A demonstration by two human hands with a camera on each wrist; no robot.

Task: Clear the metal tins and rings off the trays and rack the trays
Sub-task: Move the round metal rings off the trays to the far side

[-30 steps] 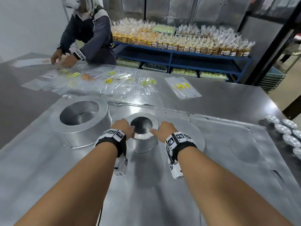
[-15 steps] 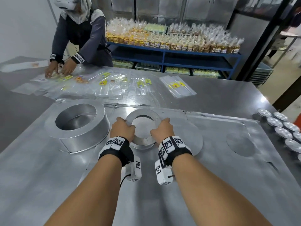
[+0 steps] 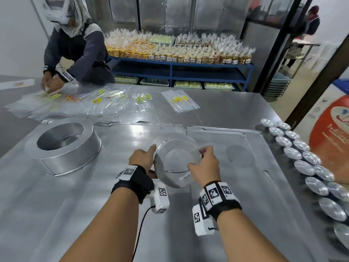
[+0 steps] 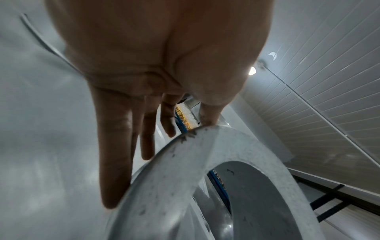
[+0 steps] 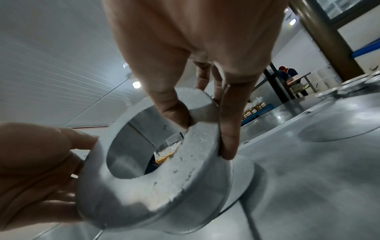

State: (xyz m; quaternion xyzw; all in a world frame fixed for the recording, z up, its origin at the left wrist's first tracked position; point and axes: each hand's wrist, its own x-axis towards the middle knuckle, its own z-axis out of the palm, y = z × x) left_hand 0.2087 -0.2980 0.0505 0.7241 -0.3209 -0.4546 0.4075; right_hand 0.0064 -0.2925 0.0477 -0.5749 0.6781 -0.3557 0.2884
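A small metal ring [image 3: 177, 163] with a white crust on its face hangs tilted above the big metal trays [image 3: 94, 205], held between both hands. My left hand [image 3: 151, 159] grips its left side, thumb on the rim, and the fingers [image 4: 115, 146] run along the outer wall of the ring [image 4: 205, 170]. My right hand [image 3: 200, 157] pinches the ring [image 5: 195, 162] on its right side: the thumb [image 5: 170, 105] sits in the hole and the fingers lie outside. A large metal ring [image 3: 64, 146] stands on the tray at the left.
Several small round tins [image 3: 302, 157] lie in rows along the table's right edge. Clear plastic bags [image 3: 105, 103] cover the far side, where another person [image 3: 75, 46] works. A blue shelf [image 3: 177, 70] of packed goods stands behind the table.
The small ring stood on the tray with both hands at its sides. Both hands have since lifted it off and tilted it, so its wide open underside now faces me.
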